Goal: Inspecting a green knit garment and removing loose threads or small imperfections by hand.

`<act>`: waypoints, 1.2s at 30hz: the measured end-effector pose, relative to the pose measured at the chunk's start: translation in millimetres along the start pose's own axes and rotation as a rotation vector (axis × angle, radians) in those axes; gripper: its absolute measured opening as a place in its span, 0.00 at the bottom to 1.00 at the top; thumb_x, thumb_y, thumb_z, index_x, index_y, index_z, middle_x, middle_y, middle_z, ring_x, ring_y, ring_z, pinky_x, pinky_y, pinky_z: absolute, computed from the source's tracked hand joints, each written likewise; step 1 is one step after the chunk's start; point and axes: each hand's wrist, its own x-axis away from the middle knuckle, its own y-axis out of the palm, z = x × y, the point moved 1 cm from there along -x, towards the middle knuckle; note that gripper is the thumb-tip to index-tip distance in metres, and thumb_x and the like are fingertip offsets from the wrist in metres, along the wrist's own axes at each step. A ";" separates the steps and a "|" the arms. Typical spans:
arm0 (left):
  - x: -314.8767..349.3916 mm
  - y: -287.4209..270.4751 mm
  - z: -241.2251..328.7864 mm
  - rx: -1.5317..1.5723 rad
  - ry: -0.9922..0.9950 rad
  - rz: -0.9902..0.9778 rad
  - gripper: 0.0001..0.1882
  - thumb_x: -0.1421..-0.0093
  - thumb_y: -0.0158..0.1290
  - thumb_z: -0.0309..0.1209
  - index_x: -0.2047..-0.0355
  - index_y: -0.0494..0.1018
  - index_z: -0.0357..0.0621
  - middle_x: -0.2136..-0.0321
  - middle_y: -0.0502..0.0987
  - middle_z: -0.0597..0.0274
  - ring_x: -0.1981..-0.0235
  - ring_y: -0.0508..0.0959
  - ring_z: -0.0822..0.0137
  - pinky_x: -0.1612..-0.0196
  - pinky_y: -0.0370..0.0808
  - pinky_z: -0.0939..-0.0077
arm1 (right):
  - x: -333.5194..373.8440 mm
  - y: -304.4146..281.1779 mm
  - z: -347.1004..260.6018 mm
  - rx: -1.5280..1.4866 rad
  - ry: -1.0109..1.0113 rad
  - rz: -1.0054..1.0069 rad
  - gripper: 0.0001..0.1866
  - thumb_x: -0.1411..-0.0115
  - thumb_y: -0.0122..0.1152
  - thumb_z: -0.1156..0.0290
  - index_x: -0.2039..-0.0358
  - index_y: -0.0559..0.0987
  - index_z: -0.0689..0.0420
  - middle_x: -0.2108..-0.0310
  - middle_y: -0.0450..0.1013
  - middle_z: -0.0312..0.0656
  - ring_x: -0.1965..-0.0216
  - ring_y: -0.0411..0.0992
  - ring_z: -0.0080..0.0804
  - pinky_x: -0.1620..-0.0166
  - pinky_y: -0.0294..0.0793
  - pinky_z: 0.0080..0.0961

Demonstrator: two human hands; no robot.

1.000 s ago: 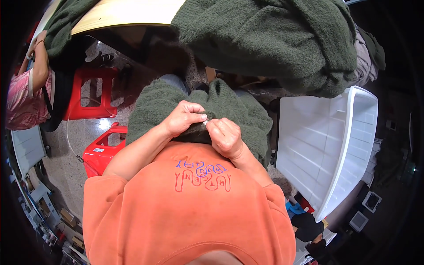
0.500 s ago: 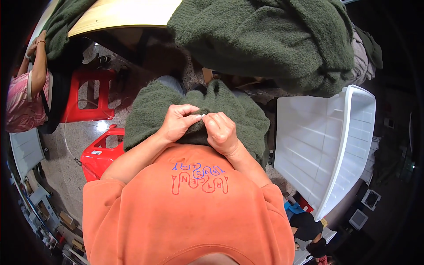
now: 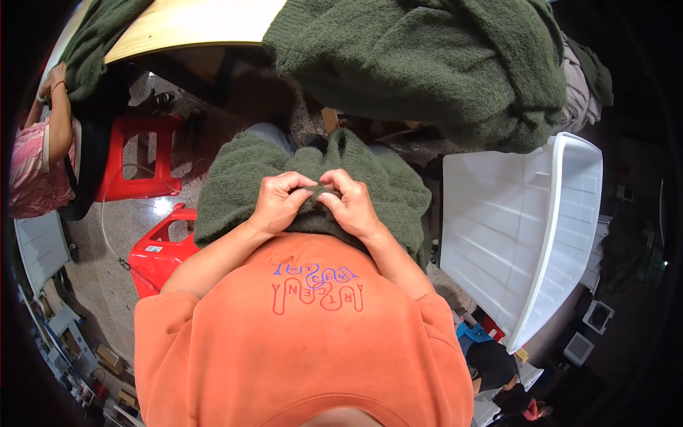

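Observation:
A dark green fuzzy knit garment [image 3: 249,181] lies bunched across my lap. My left hand [image 3: 279,203] pinches a fold of it between thumb and forefinger. Opposite it, my right hand [image 3: 350,204] pinches the same fold, its fingertips a short way from those of the left. A narrow strip of the knit shows between the two hands. Whether some tiny thing also sits in the fingertips is too small to tell.
A pile of green knitwear [image 3: 420,64] overhangs the edge of the yellow tabletop [image 3: 199,25] ahead. A white plastic bin [image 3: 498,235] stands at my right. Red stools [image 3: 165,245] are at my left, near a person in a pink top [image 3: 43,167].
My right hand has turned and opened out from its curled grip, and now pinches the knit with thumb and forefinger. The small pale bit between my fingertips no longer shows.

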 end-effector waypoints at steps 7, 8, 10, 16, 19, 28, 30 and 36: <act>-0.6 4.3 -8.1 -0.289 0.187 0.114 0.05 0.57 0.51 0.17 0.77 0.73 0.36 0.82 0.72 0.59 0.80 0.71 0.73 0.77 0.67 0.81 | -2.1 5.4 12.4 0.240 0.017 -0.016 0.06 0.55 0.56 0.74 0.76 0.72 0.61 0.80 0.69 0.47 0.79 0.69 0.38 0.73 0.66 0.29; -0.6 4.7 -8.0 -0.316 0.209 0.138 0.05 0.57 0.51 0.17 0.78 0.72 0.36 0.82 0.72 0.58 0.80 0.71 0.72 0.77 0.67 0.81 | -2.3 5.5 14.8 0.250 0.020 -0.021 0.07 0.55 0.57 0.74 0.74 0.72 0.62 0.81 0.69 0.46 0.80 0.68 0.33 0.74 0.66 0.25; -0.4 5.1 -8.1 -0.316 0.217 0.139 0.05 0.57 0.51 0.17 0.78 0.72 0.36 0.82 0.72 0.58 0.81 0.72 0.71 0.77 0.67 0.81 | -1.7 5.4 15.1 0.221 0.019 -0.021 0.07 0.55 0.56 0.74 0.74 0.72 0.62 0.81 0.69 0.46 0.80 0.69 0.34 0.74 0.66 0.26; -1.7 6.1 -9.4 -0.344 0.250 0.158 0.05 0.58 0.51 0.16 0.78 0.72 0.36 0.82 0.72 0.58 0.81 0.72 0.69 0.78 0.67 0.80 | -1.1 9.1 20.6 0.164 0.040 -0.017 0.06 0.54 0.55 0.76 0.74 0.72 0.62 0.79 0.69 0.47 0.77 0.69 0.38 0.72 0.66 0.27; -1.3 5.5 -7.9 -0.404 0.282 0.167 0.05 0.59 0.50 0.16 0.78 0.71 0.37 0.82 0.71 0.55 0.81 0.72 0.63 0.78 0.68 0.76 | 0.1 13.7 20.3 0.260 0.005 0.000 0.05 0.54 0.54 0.76 0.74 0.72 0.63 0.78 0.68 0.48 0.75 0.69 0.42 0.72 0.66 0.30; 0.2 7.8 -1.2 -0.587 0.558 0.200 0.08 0.61 0.49 0.14 0.78 0.69 0.36 0.82 0.70 0.55 0.81 0.72 0.59 0.80 0.69 0.73 | -1.1 22.8 12.0 0.357 -0.111 0.211 0.01 0.55 0.51 0.78 0.79 0.70 0.62 0.80 0.67 0.49 0.77 0.67 0.47 0.74 0.66 0.34; 2.1 9.0 -1.6 -0.605 0.626 0.185 0.09 0.61 0.49 0.13 0.78 0.69 0.35 0.83 0.70 0.55 0.82 0.72 0.59 0.79 0.69 0.74 | -2.1 22.8 12.6 0.369 -0.111 0.224 0.01 0.55 0.51 0.78 0.79 0.69 0.62 0.80 0.67 0.48 0.77 0.67 0.47 0.75 0.66 0.34; -0.2 12.6 12.0 -0.509 0.754 0.153 0.10 0.62 0.52 0.12 0.78 0.68 0.35 0.83 0.70 0.56 0.81 0.72 0.62 0.79 0.70 0.76 | -0.6 10.3 6.3 0.195 -0.292 0.250 0.04 0.57 0.49 0.83 0.77 0.71 0.64 0.80 0.68 0.47 0.79 0.68 0.38 0.76 0.66 0.26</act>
